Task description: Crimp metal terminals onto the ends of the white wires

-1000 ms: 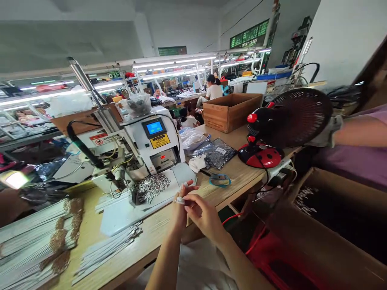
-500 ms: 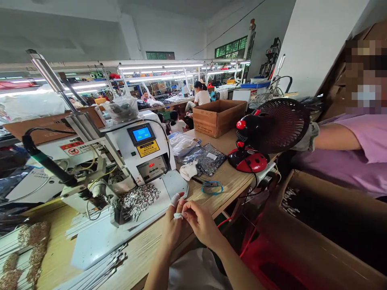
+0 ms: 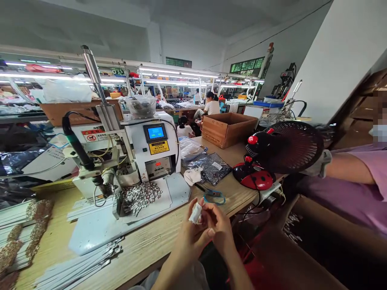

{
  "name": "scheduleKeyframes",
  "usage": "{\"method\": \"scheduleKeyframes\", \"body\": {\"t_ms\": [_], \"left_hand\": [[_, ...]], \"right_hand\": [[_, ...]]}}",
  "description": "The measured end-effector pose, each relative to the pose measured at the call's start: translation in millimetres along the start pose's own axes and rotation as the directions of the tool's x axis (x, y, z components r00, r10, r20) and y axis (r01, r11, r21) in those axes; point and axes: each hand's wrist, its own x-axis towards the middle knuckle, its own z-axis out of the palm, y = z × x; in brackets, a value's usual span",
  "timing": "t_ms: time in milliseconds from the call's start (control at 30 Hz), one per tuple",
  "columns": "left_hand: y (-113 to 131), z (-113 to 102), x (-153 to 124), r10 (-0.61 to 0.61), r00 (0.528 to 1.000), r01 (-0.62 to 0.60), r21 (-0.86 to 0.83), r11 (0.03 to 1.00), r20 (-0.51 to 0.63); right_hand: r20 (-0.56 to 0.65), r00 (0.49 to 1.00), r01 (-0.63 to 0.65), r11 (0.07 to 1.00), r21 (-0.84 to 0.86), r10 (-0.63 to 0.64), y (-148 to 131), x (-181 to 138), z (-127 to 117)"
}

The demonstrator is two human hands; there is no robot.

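Note:
My left hand (image 3: 191, 234) is held up over the table's front edge, thumb apart and fingers bent. White finger wrap (image 3: 196, 213) covers part of its fingers. Against it, my right hand (image 3: 220, 226) has its fingertips closed at the wrap's edge; the exact contact is partly hidden. Just beyond the hands lies a blue band (image 3: 214, 196) on the wooden table (image 3: 157, 237). To their left, a heap of small metallic pieces (image 3: 142, 197) sits on the white plate of a machine (image 3: 161, 146) with a blue screen.
Pale strips (image 3: 81, 264) lie front left, beside bundles with brown beaded ends (image 3: 39, 217). Behind the hands are a white cloth (image 3: 193, 175), a bagged pack (image 3: 215, 167) and a cardboard box (image 3: 228, 129). A ladybird fan (image 3: 256, 177) stands right, near a co-worker's arm (image 3: 347, 167).
My view has turned left and tilted up slightly. Both hands have come closer together and rotated, and the wrapped fingers of my left hand are now bent.

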Motion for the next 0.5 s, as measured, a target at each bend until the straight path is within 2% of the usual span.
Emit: {"method": "scheduleKeyframes", "body": {"t_ms": [67,133,300,400,500], "left_hand": [[4,-2,-1,-0.031,0.999,0.033,-0.076,0.997,0.024],[7,-4,-3,-0.069,0.997,0.071,-0.084,0.994,0.02],[11,-14,-7,-0.044,0.999,0.046,0.107,0.993,-0.014],[11,-20,-9,-0.018,0.999,0.027,0.173,0.985,-0.051],[7,-22,-10,-0.011,0.999,0.016,0.164,0.986,-0.034]], "right_hand": [[0.033,0.999,0.001,1.0,0.023,-0.001,-5,-4,11],[0.055,0.998,0.017,1.0,-0.014,-0.016,-10,-5,14],[0.123,0.983,0.161,0.967,-0.197,-0.139,-15,-3,9],[0.156,0.978,0.176,0.955,-0.24,-0.141,-14,-3,10],[0.142,0.98,0.173,0.95,-0.259,-0.139,-13,-4,14]]}}
